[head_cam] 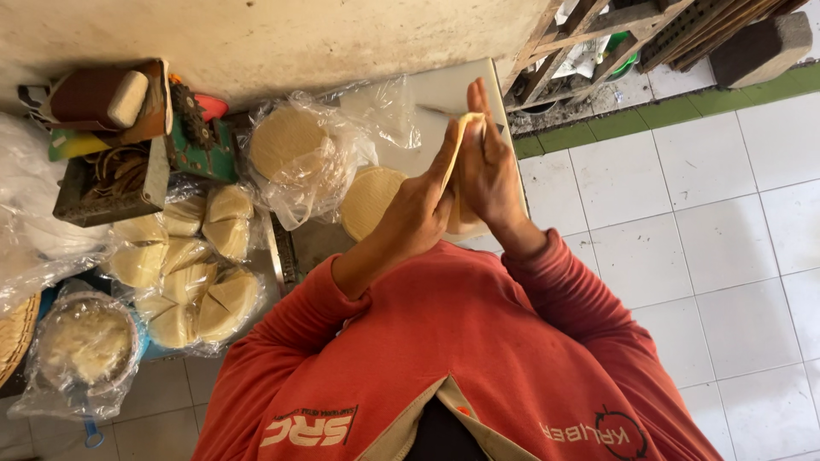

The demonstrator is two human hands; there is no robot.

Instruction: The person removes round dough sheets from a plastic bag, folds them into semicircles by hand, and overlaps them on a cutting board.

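1. The fingers (480,111) of both hands are straight and pressed flat against each other, with a thin pale wrapper (457,141) held between the palms. Only the wrapper's edge shows, at the top between the fingertips and a little below the wrists.
2. The left hand (418,209) is on the left side of the wrapper and the right hand (489,171) is on the right side. Both palms touch it. The hands are raised above the board (444,94).
3. Both forearms come out from red sleeves (555,290), which are pushed up a little from the wrists.
4. The board is white and lies under the hands, against the wall. A dark thin thing lies on it near the fingertips; I cannot tell what it is.
5. Just left of the left hand, a round stack (369,201) of the same pale wrappers lies at the edge of the board.
6. Further left, a second round stack sits inside a clear bag (299,154), which is open and crumpled.
7. Still further left, many folded triangle pieces (192,273) lie in a clear plastic cover, close together.
8. At the lower left, a bowl (85,341) with pale shredded filling is wrapped in plastic.
9. Near the wall at the upper left stands a box (111,183) with small dark items.
10. At the right is a white tiled floor (726,248).
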